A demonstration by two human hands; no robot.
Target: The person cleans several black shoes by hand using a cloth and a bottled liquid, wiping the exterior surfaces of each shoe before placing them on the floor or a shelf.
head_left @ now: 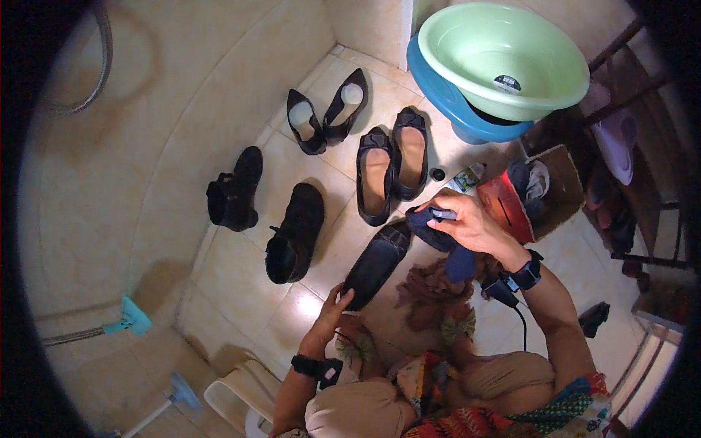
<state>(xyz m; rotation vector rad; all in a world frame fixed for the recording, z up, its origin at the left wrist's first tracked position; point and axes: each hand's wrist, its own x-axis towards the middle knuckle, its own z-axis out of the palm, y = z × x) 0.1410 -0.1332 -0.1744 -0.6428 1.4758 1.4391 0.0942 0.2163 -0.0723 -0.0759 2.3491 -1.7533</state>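
Note:
My left hand (333, 310) grips the heel end of a black flat shoe (376, 266), whose toe points away and to the right. Bunched in my right hand (469, 223) is a dark blue cloth (431, 232), one end hanging below the fingers. It sits at the shoe's toe; whether it touches the shoe I cannot tell. A small pale patch shows between those fingers, too small to name. Just beyond stands a pair of black flats with tan insoles (376, 179). A crumpled brown cloth (431, 292) lies on the floor beside the held shoe.
Black ankle boots (296, 233) and black pointed shoes (347, 106) stand farther left. A green basin (504, 62) rests on a blue basin (445, 87). Right of my hand are a bottle (467, 177), a black cap (437, 174) and a cardboard box (558, 193) holding cloths. A rack (621, 109) holds footwear.

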